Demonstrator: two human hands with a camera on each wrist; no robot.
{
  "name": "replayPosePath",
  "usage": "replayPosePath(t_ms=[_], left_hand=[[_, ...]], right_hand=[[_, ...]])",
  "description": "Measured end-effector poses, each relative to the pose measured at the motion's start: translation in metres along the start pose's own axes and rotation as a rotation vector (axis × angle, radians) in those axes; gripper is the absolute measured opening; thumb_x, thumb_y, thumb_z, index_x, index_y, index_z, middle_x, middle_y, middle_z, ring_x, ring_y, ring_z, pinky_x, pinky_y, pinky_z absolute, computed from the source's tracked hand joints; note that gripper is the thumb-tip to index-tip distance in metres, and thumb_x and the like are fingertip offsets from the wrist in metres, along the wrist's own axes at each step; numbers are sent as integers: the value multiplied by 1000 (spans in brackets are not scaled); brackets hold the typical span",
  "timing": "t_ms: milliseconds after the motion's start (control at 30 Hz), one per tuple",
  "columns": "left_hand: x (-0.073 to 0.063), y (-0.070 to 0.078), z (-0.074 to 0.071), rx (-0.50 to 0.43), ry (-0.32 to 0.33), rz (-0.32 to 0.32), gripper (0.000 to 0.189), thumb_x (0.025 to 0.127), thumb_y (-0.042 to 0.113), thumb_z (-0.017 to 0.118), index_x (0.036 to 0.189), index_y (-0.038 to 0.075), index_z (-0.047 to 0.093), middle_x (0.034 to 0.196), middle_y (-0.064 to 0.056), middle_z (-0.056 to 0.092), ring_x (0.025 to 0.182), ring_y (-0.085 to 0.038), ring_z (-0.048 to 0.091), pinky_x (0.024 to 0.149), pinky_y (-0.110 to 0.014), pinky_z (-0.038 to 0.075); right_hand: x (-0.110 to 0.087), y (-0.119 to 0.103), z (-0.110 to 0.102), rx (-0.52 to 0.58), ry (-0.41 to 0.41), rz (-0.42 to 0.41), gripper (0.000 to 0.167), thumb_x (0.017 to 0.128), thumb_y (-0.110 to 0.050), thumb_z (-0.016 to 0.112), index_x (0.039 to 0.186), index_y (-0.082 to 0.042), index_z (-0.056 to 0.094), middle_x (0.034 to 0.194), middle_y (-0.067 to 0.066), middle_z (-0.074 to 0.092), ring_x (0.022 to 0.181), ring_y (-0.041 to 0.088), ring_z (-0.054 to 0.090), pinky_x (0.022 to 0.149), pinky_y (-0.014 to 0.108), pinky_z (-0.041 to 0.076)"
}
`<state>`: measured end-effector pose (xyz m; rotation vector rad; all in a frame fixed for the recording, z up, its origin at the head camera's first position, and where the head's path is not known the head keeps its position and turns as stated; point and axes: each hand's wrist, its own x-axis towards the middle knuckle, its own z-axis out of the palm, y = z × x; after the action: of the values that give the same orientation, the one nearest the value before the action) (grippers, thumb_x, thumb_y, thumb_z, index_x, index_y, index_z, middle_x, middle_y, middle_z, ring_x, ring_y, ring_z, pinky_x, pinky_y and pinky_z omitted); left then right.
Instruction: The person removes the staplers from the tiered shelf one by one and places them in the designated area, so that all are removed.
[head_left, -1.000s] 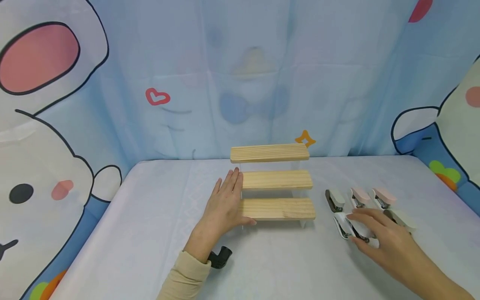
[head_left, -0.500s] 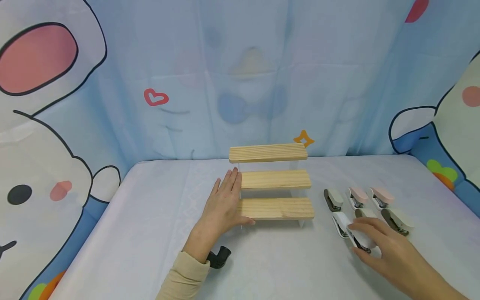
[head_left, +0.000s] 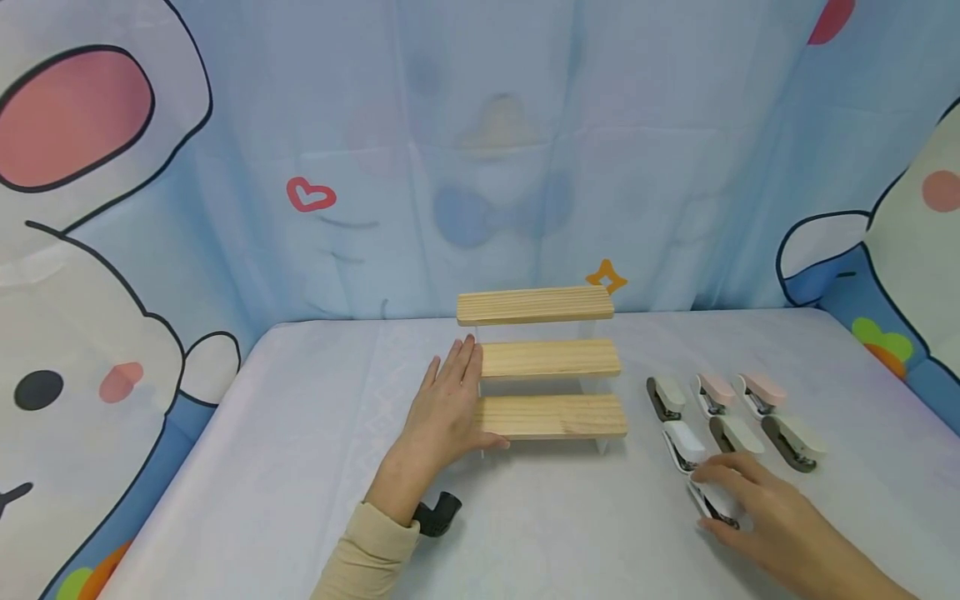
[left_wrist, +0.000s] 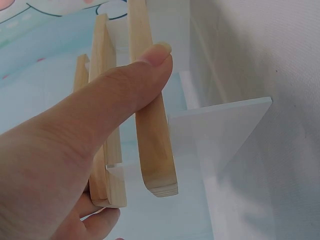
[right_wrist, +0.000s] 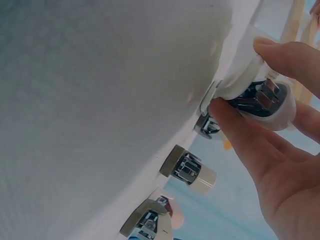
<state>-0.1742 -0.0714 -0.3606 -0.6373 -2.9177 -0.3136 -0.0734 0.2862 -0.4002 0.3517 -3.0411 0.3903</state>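
Note:
A three-tier stand with wooden boards and clear side panels stands mid-table. My left hand lies along its left side, fingers straight and thumb across the front edge of the lowest board. In the left wrist view that thumb presses on the board. On the right, my right hand pinches a small white stapler between thumb and fingers. The right wrist view shows the stapler end-on, its metal front facing the camera. Just behind it sits another white stapler.
Beyond the hand are several more staplers: a pale one with a dark base, two pink ones, and two cream ones with dark bases. A black object shows beside the left wrist. A cartoon-printed curtain hangs behind the table.
My right hand has drawn the white stapler toward the front of the table, away from the other white one, uncovering the cream staplers. The left hand stays on the stand.

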Motion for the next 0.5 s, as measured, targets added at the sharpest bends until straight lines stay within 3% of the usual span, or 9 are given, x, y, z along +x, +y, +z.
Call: replayPosePath(t_ms=[333,500], left_hand=[[0,0,0,-11,-2,-5,132,63,57,88,158,0,16,166,-13,14,155,-27,15,126,-48,18],[0,0,0,-5,-2,-2,132,63,57,88,158,0,16,167,-13,14,155,-27,15,126,-48,18]], right_hand=[[3,3,-1,17,-62,-6,43,68,-23,89,106,-18,69,119,9,56,93,19,62,72,39,60],[4,6,-1,8,-109,3,45,72,-16,86,114,-13,69,121,15,54,90,19,60,71,38,60]])
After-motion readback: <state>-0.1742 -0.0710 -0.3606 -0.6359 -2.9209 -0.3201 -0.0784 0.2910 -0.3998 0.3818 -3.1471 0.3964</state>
